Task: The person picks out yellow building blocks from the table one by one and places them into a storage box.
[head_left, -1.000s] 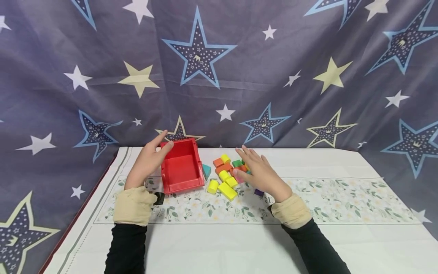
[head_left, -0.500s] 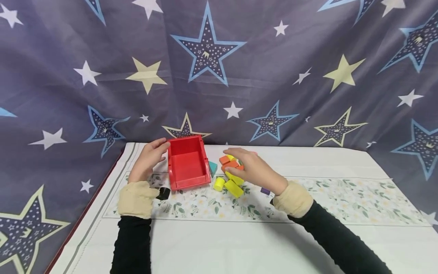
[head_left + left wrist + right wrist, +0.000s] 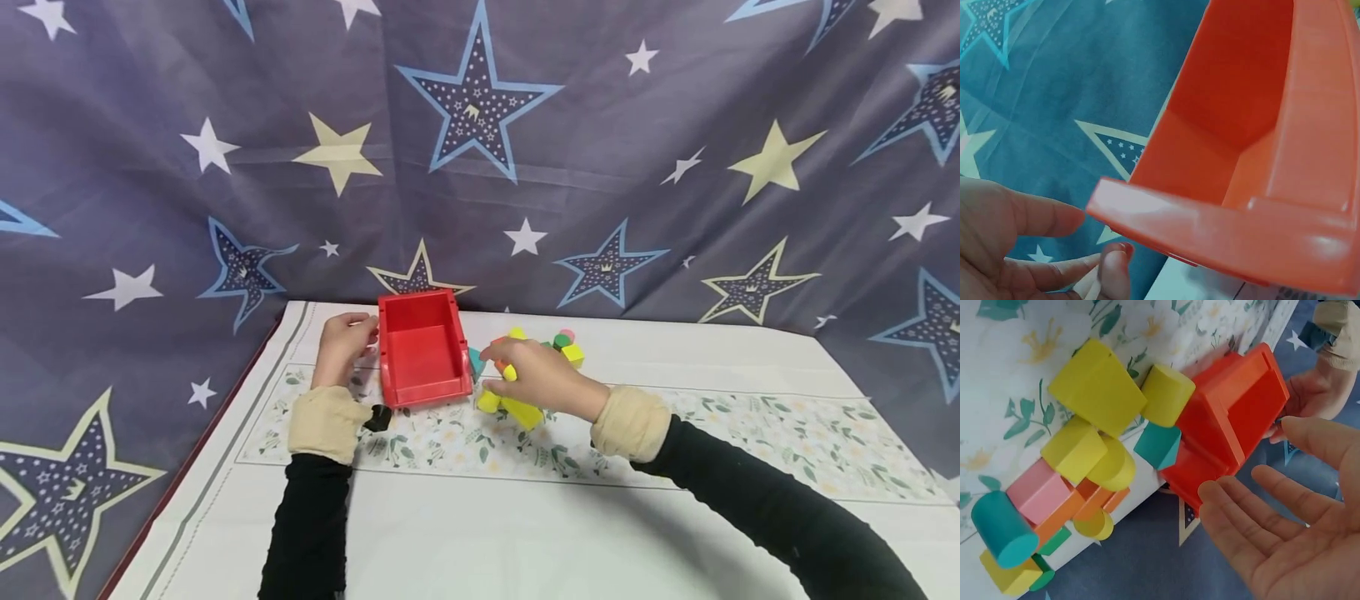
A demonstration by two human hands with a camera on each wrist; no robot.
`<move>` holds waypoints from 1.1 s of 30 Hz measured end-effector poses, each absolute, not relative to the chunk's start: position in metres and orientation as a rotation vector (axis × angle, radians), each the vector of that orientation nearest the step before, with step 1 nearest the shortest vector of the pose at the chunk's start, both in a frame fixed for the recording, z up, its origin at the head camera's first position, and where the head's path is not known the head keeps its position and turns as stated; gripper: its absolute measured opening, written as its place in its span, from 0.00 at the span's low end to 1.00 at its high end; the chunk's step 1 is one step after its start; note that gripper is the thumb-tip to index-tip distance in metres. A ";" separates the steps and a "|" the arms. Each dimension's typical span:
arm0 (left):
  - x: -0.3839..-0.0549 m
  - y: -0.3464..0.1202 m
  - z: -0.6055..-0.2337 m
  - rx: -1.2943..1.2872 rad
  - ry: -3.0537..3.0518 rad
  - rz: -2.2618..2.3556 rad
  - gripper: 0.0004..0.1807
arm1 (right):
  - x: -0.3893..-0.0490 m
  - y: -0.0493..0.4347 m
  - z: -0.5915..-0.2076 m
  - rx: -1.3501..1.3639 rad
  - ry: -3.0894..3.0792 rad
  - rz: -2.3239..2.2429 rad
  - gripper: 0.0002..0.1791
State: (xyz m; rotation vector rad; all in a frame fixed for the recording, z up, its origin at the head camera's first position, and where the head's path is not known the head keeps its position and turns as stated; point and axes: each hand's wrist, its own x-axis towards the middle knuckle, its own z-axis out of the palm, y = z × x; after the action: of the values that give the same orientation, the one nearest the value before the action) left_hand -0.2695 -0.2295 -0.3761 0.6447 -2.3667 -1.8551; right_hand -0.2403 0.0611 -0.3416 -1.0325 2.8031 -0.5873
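A red plastic bin (image 3: 425,358) stands at the back left of the table, its inside bare. My left hand (image 3: 347,343) is at its left side; in the left wrist view the loosely bent fingers (image 3: 1054,215) are close to the bin's rim. Over a cluster of toy blocks, my right hand (image 3: 543,377) hovers with nothing in its grasp. The right wrist view shows its relaxed fingers (image 3: 1241,512) apart from the blocks. Nearest the bin are a yellow cylinder (image 3: 1168,395) and a teal block (image 3: 1159,447). A big yellow block (image 3: 1097,387) lies beside them.
Further along the cluster lie a pink block (image 3: 1038,490), a teal cylinder (image 3: 1004,529), a yellow cube (image 3: 1010,572), and orange and green pieces. The white tablecloth (image 3: 480,525) has a floral band. A star-patterned curtain (image 3: 570,150) hangs right behind the table.
My right hand has moved left across the blocks toward the bin. My left hand has come down a little from the bin's upper left rim. The head view has shifted slightly.
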 end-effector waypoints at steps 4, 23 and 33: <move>-0.270 -0.231 -0.376 0.630 -2.402 -1.841 0.23 | -0.239 0.059 -0.344 -1.022 2.785 -0.570 0.23; -0.272 -0.233 -0.381 0.356 -2.706 -1.323 0.19 | -0.236 0.071 -0.356 -1.054 2.712 -0.609 0.22; -0.274 -0.230 -0.378 0.362 -2.761 -1.258 0.18 | -0.233 0.073 -0.363 -1.003 2.681 -0.616 0.21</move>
State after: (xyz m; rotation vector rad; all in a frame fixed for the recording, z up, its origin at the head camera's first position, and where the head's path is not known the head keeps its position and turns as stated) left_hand -0.2741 -0.2301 -0.3783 0.3616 -2.7609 -1.2577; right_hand -0.2328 0.0734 -0.3630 -1.0027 2.6810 -0.6164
